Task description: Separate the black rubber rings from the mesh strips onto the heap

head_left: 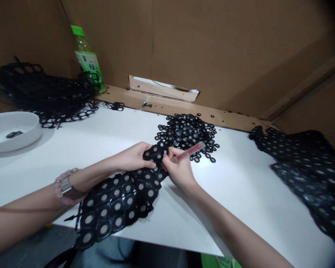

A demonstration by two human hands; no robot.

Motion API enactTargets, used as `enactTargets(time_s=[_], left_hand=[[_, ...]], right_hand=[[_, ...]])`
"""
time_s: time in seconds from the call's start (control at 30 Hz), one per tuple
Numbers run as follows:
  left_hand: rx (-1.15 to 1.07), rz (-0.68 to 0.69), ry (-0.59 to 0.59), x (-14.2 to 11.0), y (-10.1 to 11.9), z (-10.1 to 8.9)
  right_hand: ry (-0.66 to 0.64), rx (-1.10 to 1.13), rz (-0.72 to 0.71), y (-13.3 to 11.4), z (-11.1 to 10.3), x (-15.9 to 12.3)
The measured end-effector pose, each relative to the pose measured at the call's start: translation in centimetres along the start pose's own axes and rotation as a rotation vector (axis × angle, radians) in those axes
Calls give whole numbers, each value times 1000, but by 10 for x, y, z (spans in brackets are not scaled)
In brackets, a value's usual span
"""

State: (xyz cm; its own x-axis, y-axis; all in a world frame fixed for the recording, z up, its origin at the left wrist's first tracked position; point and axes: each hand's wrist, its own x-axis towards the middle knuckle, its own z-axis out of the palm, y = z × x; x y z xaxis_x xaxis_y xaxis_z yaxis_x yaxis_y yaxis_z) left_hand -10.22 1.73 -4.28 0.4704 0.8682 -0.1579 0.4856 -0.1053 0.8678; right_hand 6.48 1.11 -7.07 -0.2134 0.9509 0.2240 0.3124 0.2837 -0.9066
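Observation:
A black rubbery sheet (pixel 118 206) with rows of rings and pale round centres lies across the table's front edge, its far end raised between my hands. My left hand (pixel 135 158) grips that far end, thumb on top. In my right hand (pixel 181 171) is a clear, pen-like tool with a reddish core (pixel 191 150); its working tip is hidden at the sheet's edge. Just beyond my hands lies a heap of loose black rings (pixel 187 128).
A white bowl (pixel 30 130) with a small dark piece stands at left. Behind it are a tangle of black punched-out webbing (pixel 41 91) and a green-capped bottle (pixel 91 61). More dotted black sheets (pixel 309 167) lie at right. Cardboard walls (pixel 226 56) enclose the white table (pixel 231 178).

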Motion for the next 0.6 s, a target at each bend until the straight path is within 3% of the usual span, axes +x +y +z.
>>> enactTargets(time_s=[0.23, 0.43, 0.6], left_hand=[[-283, -97, -10, -3, 2, 3], [-143, -71, -22, -1, -6, -6], [-155, -73, -37, -2, -9, -8]], right_hand=[[-8, -98, -100, -3, 2, -1], [64, 427, 160, 4, -3, 0], [121, 622, 193, 5, -10, 1]])
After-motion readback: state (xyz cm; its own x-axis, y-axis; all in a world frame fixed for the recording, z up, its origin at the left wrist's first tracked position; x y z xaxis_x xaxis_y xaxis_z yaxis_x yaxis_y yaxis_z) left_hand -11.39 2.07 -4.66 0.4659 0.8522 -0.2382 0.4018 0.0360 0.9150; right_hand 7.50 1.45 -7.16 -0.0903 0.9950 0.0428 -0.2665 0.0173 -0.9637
